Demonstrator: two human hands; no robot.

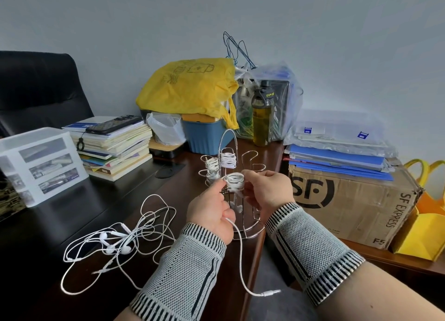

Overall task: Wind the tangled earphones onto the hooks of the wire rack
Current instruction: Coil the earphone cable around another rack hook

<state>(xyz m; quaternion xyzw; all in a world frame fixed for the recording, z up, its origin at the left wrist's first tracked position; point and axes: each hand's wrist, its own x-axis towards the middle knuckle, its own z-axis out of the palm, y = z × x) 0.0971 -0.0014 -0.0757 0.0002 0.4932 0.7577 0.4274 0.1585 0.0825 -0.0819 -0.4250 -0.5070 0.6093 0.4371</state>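
Earphones, thin white limp cable (pixel 234 179), part-wound on the chrome wire rack (pixel 237 166) hook; left hand (pixel 210 208) fingers pinch the light, slippery cord, right hand (pixel 267 192) fingers steady the coil.

Soft even daylight — warped edges

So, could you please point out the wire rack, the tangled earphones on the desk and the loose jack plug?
wire rack (pixel 228 137), head view, on its arched top handle.
tangled earphones (pixel 125 239), head view, on the knot of earbuds.
jack plug (pixel 271 292), head view, on its white sleeve.
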